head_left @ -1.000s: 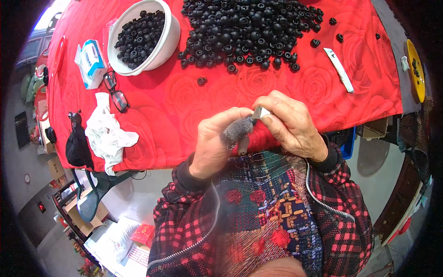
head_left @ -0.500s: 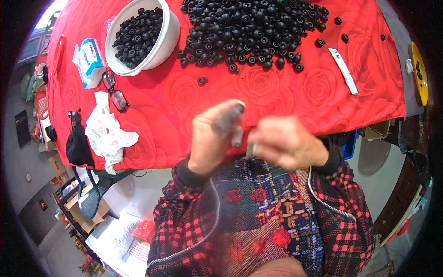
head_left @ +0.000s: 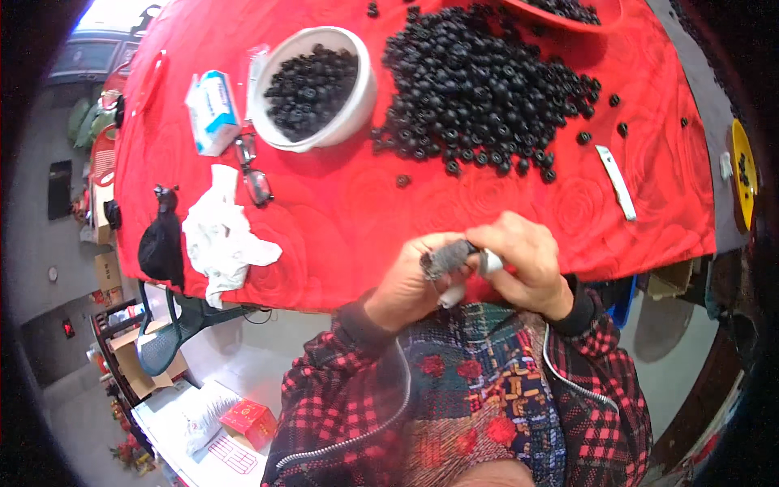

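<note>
In front of my chest, just past the table edge, my two hands meet. My left hand is closed, with a dark grey fabric finger cover and a whitish finger cover on it. At the tip of the grey cover shows a small black piece, like the beads on the table. The closed right hand presses its fingers against that spot. A small pale thing sits at its thumb, its kind unclear. Beyond lies a big heap of black beads.
A white bowl of black pieces stands left of the heap. Leftward lie glasses, a tissue pack, a white cloth and a black pouch. A white strip, a red basin and a yellow plate are rightward.
My hands were apart and blurred; now they touch at the small black piece. The view has shifted, bringing the red basin at the far edge into sight.
</note>
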`<state>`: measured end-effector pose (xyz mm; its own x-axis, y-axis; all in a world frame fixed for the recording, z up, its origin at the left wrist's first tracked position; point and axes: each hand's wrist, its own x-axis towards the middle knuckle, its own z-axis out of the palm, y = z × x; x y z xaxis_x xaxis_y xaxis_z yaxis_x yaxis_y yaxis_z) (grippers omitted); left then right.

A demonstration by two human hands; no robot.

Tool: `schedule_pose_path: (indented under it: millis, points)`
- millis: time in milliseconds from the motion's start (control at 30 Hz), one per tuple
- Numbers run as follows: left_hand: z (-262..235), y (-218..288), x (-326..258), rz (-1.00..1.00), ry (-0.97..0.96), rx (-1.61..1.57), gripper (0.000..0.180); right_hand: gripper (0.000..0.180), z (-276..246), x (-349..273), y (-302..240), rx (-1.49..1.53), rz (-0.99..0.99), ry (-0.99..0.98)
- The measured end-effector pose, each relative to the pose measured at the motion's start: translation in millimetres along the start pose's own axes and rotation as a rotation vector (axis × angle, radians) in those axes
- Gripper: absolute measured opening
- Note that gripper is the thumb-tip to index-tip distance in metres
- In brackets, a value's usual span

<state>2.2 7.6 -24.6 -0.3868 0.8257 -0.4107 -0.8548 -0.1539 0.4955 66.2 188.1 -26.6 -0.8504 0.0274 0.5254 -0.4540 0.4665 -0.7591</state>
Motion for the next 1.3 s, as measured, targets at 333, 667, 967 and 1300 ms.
schedule_pose_path:
  millis: [333,667,967,1300]
  points:
    - [-12,-17,-2,0.156,0.048,0.237,0.032,0.024,10,4,-10,-0.096,-0.144,0.101]
    - [-3,124,0,0.969,0.672,0.903,0.027,0.014,3,-13,9,-0.23,0.005,0.166]
    - [-20,118,9,1.081,0.641,1.234,0.011,0.015,4,-15,14,-0.194,0.147,0.146]
    - [-43,62,41,0.644,0.513,1.629,0.019,0.022,7,-17,17,-0.21,0.134,0.088]
